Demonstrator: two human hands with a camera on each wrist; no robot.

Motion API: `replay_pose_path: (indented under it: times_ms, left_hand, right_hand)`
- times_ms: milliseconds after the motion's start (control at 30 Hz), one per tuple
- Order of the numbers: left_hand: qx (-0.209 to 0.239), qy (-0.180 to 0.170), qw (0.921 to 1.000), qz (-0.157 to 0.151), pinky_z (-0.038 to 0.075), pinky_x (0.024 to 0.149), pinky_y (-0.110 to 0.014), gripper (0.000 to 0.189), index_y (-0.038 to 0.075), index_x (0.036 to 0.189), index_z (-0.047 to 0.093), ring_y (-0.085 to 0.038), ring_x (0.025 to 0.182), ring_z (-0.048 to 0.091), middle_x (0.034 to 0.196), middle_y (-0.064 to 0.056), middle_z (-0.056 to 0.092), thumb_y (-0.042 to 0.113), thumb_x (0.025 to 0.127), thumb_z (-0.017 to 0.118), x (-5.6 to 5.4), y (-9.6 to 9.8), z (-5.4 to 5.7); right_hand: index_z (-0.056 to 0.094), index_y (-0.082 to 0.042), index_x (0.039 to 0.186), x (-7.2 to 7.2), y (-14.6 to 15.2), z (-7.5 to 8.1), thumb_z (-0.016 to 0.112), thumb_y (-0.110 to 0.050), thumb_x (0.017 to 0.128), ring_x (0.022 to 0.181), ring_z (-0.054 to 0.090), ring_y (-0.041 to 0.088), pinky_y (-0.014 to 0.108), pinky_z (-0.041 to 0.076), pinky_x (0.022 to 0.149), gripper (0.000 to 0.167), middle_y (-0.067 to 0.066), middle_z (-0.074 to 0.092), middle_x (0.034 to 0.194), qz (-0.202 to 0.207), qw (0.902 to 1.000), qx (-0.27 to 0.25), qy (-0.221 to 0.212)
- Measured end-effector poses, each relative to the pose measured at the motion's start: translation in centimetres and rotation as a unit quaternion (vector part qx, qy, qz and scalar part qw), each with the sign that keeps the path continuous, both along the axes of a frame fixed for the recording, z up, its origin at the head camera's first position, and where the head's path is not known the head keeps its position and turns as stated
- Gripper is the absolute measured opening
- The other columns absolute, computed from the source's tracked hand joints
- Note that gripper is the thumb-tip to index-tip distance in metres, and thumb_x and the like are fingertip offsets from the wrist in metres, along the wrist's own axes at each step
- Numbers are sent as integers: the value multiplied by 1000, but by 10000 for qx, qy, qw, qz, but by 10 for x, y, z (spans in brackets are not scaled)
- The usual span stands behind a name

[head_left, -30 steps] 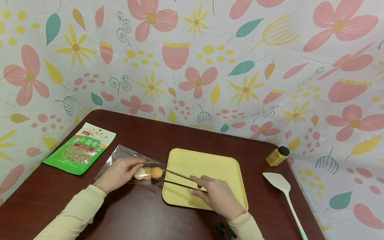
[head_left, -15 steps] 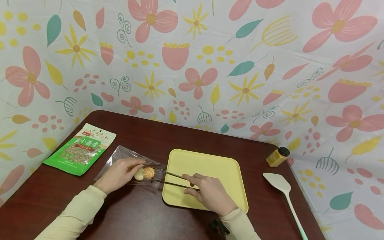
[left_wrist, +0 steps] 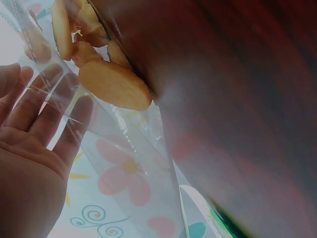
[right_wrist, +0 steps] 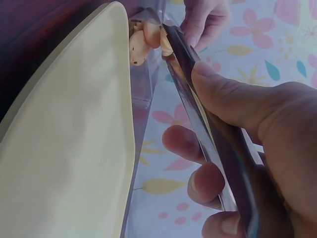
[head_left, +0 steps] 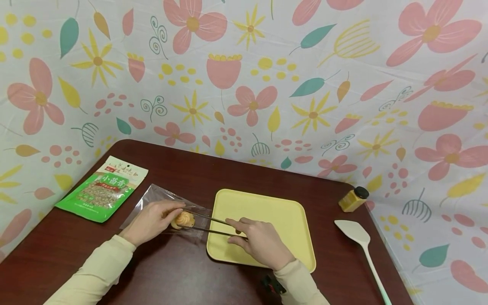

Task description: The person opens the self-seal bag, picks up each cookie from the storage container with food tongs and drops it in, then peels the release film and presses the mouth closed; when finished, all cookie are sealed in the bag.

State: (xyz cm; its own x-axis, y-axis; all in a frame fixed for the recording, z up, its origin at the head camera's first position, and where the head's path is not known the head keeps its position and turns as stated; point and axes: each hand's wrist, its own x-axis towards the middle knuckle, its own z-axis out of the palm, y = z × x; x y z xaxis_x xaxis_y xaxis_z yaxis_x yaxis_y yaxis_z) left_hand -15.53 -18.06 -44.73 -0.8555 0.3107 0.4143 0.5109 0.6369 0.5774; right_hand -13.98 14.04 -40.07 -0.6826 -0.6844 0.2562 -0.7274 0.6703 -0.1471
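My left hand [head_left: 152, 220] pinches the upper edge of a clear plastic bag [head_left: 146, 201] lying left of the yellow tray. My right hand [head_left: 263, 245] holds metal tongs [head_left: 219, 232], with thumb and fingers on opposite arms. The tong tips reach into the bag's mouth around a swirled cookie [head_left: 185, 219]. In the left wrist view several cookies are inside the bag, one a flat oval cookie [left_wrist: 115, 84], with fingers [left_wrist: 72, 134] seen through or beside the film. The right wrist view shows cookies [right_wrist: 138, 45] at the tong tips; exact contact is hard to tell there.
The yellow tray [head_left: 263, 207] sits under the right hand. A green fennel seed packet [head_left: 103, 188] lies at the left. A yellow jar with a black lid [head_left: 353, 199] and a white spatula [head_left: 360, 237] are at the right. A patterned cloth [head_left: 244, 97] hangs behind the table.
My right hand and the tongs have moved left, carrying the swirled cookie from near the bag's mouth deeper inside, over the paler cookie. The left hand has stayed in place.
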Motion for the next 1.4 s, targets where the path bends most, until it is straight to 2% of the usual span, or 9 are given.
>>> replay_pose_path:
  times_ms: [267, 667, 900, 1400]
  left_hand:
    - [-48, -22, 10000, -9, 54, 87, -41, 22, 11, 114, 73, -19, 104, 66, 111, 1, 71, 15, 93, 67, -1, 0, 0]
    - [-132, 174, 9998, 44, 54, 86, -40, 22, 13, 112, 74, -16, 103, 66, 109, 2, 71, 16, 91, 70, -2, 1, 0]
    - [-56, 144, 9999, -41, 55, 85, -38, 22, 12, 112, 74, -16, 102, 66, 109, 2, 71, 14, 91, 70, -2, 1, 0]
    - [-30, 156, 9999, 0, 54, 87, -39, 21, 12, 111, 74, -17, 102, 66, 108, 1, 72, 13, 91, 70, -2, 1, -1]
  right_hand:
    - [65, -21, 127, -2, -5, 0, 66, -42, 91, 59, 55, 1, 24, 47, 51, 42, -9, 66, 89, 50, 10000, 2, 12]
    - [65, -22, 128, -7, -13, -2, 66, -42, 91, 61, 59, 4, 26, 50, 52, 42, -8, 67, 90, 144, 9999, 39, 86]
    - [65, -23, 129, -8, -16, -3, 65, -43, 91, 61, 59, 3, 25, 49, 52, 42, -9, 67, 91, 135, 9998, 84, 74]
    - [65, -23, 127, -11, -23, -5, 68, -41, 90, 61, 59, 3, 25, 48, 50, 41, -9, 67, 89, 235, 9995, 113, 200]
